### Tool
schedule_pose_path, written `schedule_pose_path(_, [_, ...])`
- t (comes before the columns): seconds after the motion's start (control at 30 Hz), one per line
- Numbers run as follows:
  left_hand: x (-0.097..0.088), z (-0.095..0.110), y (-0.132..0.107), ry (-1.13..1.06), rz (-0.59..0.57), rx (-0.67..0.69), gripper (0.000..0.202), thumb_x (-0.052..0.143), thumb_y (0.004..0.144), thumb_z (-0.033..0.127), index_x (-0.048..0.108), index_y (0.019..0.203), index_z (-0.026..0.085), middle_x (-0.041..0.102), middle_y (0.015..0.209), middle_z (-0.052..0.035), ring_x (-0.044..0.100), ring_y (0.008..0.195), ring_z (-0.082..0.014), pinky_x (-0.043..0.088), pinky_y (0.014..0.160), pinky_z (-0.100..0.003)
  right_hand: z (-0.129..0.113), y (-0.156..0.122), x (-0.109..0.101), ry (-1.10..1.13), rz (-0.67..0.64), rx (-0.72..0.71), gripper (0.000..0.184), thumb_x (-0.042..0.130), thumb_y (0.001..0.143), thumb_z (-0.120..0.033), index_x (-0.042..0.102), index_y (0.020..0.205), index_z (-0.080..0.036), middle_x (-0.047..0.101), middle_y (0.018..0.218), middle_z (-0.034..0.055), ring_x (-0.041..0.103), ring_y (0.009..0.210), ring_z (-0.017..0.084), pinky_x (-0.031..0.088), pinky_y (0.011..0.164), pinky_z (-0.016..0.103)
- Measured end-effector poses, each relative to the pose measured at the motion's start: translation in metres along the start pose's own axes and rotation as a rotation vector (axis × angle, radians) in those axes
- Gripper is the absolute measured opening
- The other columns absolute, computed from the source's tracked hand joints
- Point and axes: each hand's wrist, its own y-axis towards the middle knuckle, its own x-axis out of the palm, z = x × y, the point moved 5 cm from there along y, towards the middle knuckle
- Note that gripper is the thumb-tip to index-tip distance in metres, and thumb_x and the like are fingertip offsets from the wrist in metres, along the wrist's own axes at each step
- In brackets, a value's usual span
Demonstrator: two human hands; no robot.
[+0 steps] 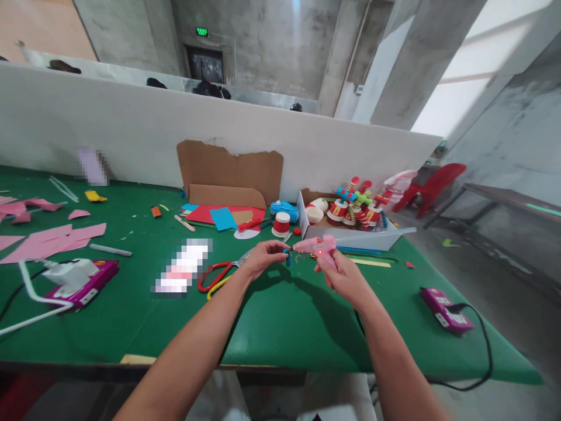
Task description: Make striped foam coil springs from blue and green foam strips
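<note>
My right hand (339, 272) is closed round a pink glue gun (316, 246) with a small red light, its nozzle pointing left. My left hand (262, 257) pinches a small blue coiled piece (288, 256) right at the nozzle tip. Both hands hover over the green table (280, 316), near its middle. Just beyond them stands a red and white paper cup (281, 224).
Red-handled scissors (217, 273) lie left of my left hand. An open cardboard box (350, 225) of decorated cups sits at the back right. Coloured paper sheets (219, 215), cardboard (230, 169), pink paper scraps (48, 240) and two purple power strips (81, 286) (446, 310) lie around. A white partition (131, 128) backs the table.
</note>
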Motion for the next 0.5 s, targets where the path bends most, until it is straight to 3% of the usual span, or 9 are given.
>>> schedule_pose_path(0.5, [-0.0005, -0.0023, 0.0008, 0.015, -0.017, 0.012, 0.035, 0.080, 0.056, 0.032, 0.068, 0.084, 0.014, 0.066, 0.077, -0.0030, 0.056, 0.063, -0.0102, 0.045, 0.066, -0.027, 0.0044, 0.0015, -0.0007, -0.068, 0.004, -0.059, 0.020, 0.045, 0.081, -0.037, 0.053, 0.081, -0.018, 0.057, 0.056, -0.0014, 0.051, 0.051, 0.013, 0.039, 0.051, 0.024])
